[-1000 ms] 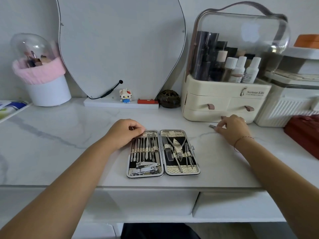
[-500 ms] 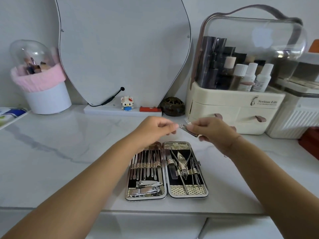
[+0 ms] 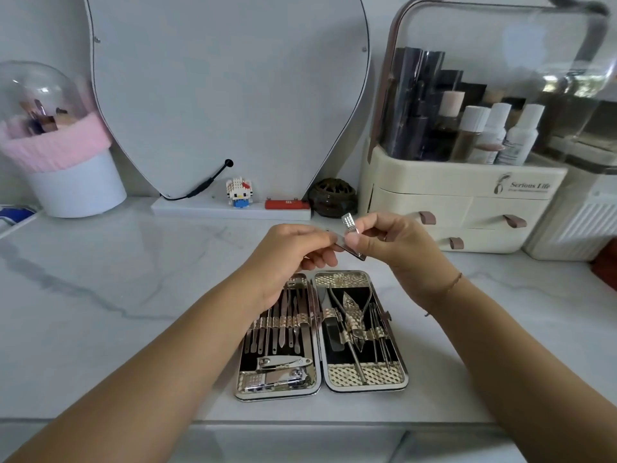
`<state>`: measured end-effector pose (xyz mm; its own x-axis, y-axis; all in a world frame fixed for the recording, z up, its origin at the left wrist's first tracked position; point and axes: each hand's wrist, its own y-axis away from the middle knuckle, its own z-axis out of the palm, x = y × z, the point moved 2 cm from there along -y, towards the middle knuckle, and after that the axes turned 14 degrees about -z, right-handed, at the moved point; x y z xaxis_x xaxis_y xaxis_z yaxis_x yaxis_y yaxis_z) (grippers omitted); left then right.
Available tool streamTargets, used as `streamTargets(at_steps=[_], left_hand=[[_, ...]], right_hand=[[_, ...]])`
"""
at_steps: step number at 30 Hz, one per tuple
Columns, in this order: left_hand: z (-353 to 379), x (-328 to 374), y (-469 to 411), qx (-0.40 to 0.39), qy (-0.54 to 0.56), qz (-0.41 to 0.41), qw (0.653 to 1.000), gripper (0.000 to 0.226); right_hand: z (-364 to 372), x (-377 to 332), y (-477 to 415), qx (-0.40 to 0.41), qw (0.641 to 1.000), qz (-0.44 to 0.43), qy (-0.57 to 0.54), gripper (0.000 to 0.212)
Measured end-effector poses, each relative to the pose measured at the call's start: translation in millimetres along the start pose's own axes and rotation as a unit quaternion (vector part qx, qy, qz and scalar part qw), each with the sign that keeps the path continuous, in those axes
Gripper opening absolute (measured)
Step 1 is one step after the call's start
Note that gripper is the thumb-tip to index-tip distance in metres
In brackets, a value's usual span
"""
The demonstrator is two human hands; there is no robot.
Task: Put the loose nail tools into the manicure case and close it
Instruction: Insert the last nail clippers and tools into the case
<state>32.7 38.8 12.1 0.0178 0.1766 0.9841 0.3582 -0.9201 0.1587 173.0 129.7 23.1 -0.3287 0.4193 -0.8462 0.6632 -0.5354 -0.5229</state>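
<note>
The manicure case (image 3: 367, 374) lies open flat on the marble counter, both halves filled with metal tools under gold straps. Above its far end I hold a small silver nail clipper (image 3: 349, 225), its lever raised. My right hand (image 3: 394, 242) pinches the clipper at the lever end. My left hand (image 3: 293, 248) pinches the clipper's other end. Both hands hover above the case without touching it, and my left wrist hides the top of the left half.
A cream cosmetic organiser (image 3: 460, 202) with drawers and a clear lid stands at the back right. A large mirror (image 3: 230, 88) stands behind the hands, with a small toy figure (image 3: 238, 192), a red item (image 3: 287, 204) and a dark round jar (image 3: 332, 197). A white pot with pink trim (image 3: 70, 175) stands at the back left.
My right hand picked a clipper up off the counter at the right and brought it over the case. My left hand left the case and rose to grip it too. The lever now stands up.
</note>
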Motion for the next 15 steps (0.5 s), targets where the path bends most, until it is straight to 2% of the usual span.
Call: streamTargets(at_steps=[5, 7, 10, 13, 15], left_hand=[[-9, 0, -4, 0.026, 0.115, -0.066, 0.991, 0.024], [-9, 0, -4, 0.012, 0.109, -0.064, 0.992, 0.023], [-6, -2, 0, -0.011, 0.003, -0.032, 0.999, 0.021], [-8, -4, 0, 0.044, -0.183, 0.011, 0.982, 0.018], [-14, -6, -3, 0.074, -0.255, 0.016, 0.964, 0.023]], right_hand=[[1, -2, 1, 0.032, 0.999, -0.022, -0.001, 0.010], [1, 0, 1, 0.074, 0.997, -0.027, 0.019, 0.010], [-4, 4, 1, 0.133, 0.991, -0.006, 0.018, 0.012], [-9, 7, 2, 0.144, 0.985, 0.010, 0.091, 0.014], [-10, 10, 4, 0.125, 0.979, 0.015, 0.163, 0.017]])
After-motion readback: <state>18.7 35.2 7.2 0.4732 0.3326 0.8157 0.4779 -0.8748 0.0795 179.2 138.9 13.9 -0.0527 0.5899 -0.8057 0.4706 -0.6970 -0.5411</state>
